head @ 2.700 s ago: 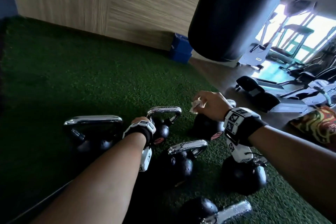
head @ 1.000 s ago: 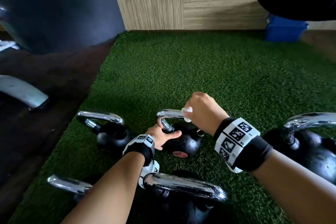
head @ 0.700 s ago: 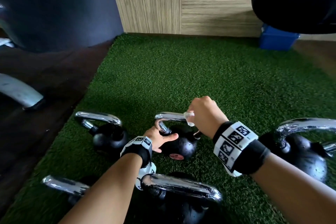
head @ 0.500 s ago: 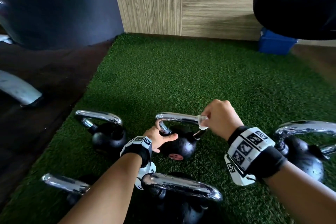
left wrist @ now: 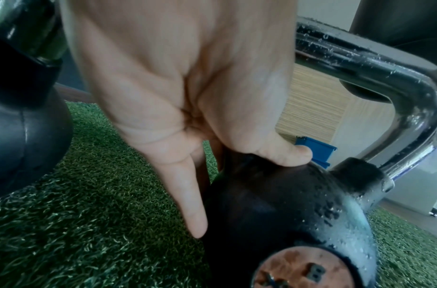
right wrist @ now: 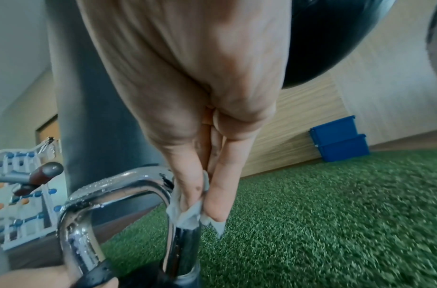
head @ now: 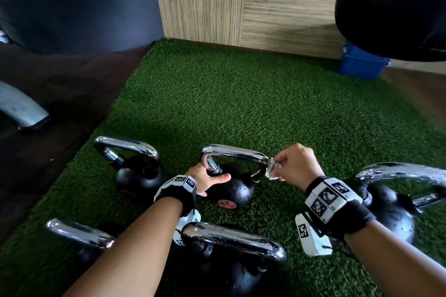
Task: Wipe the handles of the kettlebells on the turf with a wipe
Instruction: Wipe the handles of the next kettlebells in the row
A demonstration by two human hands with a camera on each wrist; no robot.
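A small black kettlebell (head: 235,193) stands on the green turf (head: 241,103), its wet chrome handle (head: 236,153) pointing up. My left hand (head: 207,177) grips the ball beside the handle's left leg, thumb pressed on top (left wrist: 286,155) and one finger lying down its side. My right hand (head: 296,164) pinches a small crumpled white wipe (head: 272,172) against the handle's right bend. In the right wrist view the wipe (right wrist: 187,214) sits between thumb and fingertips, touching the chrome leg (right wrist: 178,243).
Several more chrome-handled kettlebells crowd round: back left (head: 137,171), front left (head: 79,231), front middle (head: 231,236), right (head: 391,205). A black punching bag (head: 395,7) hangs top right above blue bins (head: 362,65). Dark floor (head: 48,128) borders the turf's left edge.
My right hand has slid the wipe rightwards along the handle, from its middle to the right bend. My left hand has stayed on the ball.
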